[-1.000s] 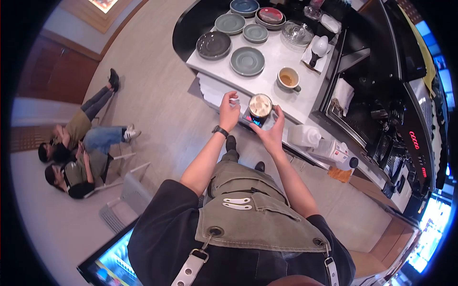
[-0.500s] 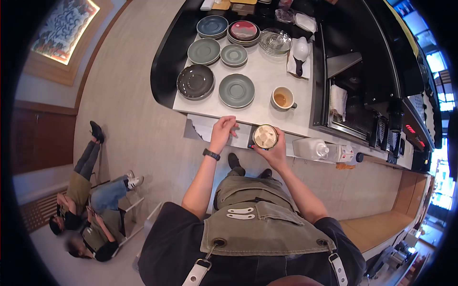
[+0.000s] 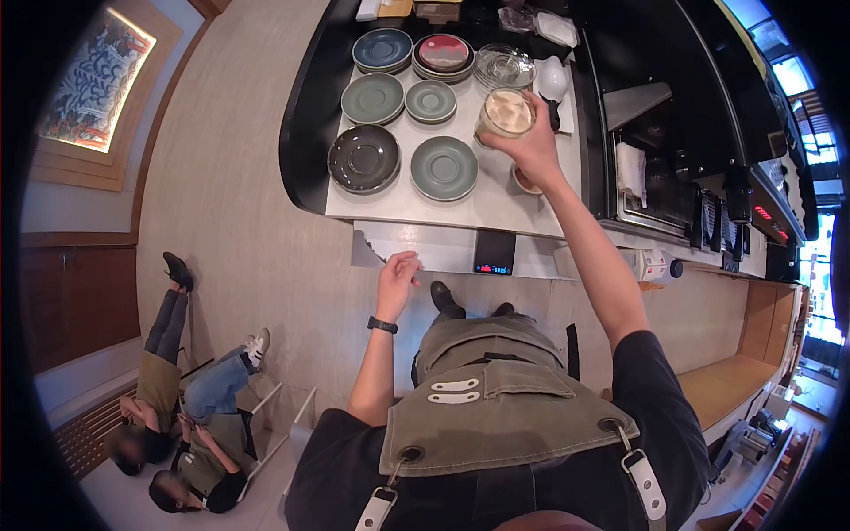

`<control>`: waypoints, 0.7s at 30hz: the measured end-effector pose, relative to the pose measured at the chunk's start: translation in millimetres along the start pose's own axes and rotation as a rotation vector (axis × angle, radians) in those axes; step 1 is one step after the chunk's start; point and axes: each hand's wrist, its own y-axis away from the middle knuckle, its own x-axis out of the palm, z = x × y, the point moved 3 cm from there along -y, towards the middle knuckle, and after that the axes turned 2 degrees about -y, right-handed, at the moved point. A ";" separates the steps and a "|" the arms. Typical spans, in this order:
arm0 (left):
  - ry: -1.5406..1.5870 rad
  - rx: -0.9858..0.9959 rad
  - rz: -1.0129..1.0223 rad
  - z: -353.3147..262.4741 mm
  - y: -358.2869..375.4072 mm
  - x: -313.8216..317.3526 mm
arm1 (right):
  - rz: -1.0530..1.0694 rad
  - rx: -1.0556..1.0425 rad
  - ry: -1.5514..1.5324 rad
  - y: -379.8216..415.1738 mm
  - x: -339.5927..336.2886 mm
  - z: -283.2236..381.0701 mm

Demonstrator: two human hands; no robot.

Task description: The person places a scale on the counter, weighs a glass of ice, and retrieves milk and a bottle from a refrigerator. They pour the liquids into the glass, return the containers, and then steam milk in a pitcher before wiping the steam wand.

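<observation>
My right hand (image 3: 531,146) grips a glass cup of foamy coffee (image 3: 507,113) and holds it up over the white counter (image 3: 425,199), above the far right saucers. A white cup with coffee (image 3: 522,184) stands on the counter, mostly hidden under my right wrist. A small black scale (image 3: 495,254) with a lit display sits bare on the lower shelf. My left hand (image 3: 396,274) hovers by the front edge of that shelf, fingers loosely curled, holding nothing.
Several grey, blue and red saucers (image 3: 444,167) cover the counter. An espresso machine (image 3: 673,168) stands at the right, with a milk carton (image 3: 652,264) below it. Two people sit on chairs (image 3: 177,425) at lower left.
My right hand lifted the glass cup off the scale and carried it up over the counter. My left hand drew back from the shelf toward my body.
</observation>
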 end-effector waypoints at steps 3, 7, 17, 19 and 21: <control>-0.037 -0.024 -0.027 7.5 12.3 -9.8 | 0.013 0.003 0.047 -33.0 16.0 -25.6; -0.030 -0.087 -0.085 8.0 32.6 -17.6 | 0.015 0.047 0.135 -57.7 29.3 -51.4; -0.126 -0.098 -0.131 32.8 56.2 -18.7 | 0.053 0.039 0.221 -75.9 42.6 -77.2; -0.145 -0.076 -0.115 35.6 55.8 -11.3 | 0.069 0.021 0.161 -76.6 43.5 -76.6; -0.187 -0.046 -0.085 36.8 51.2 -4.7 | 0.081 0.019 0.162 -75.5 42.8 -82.0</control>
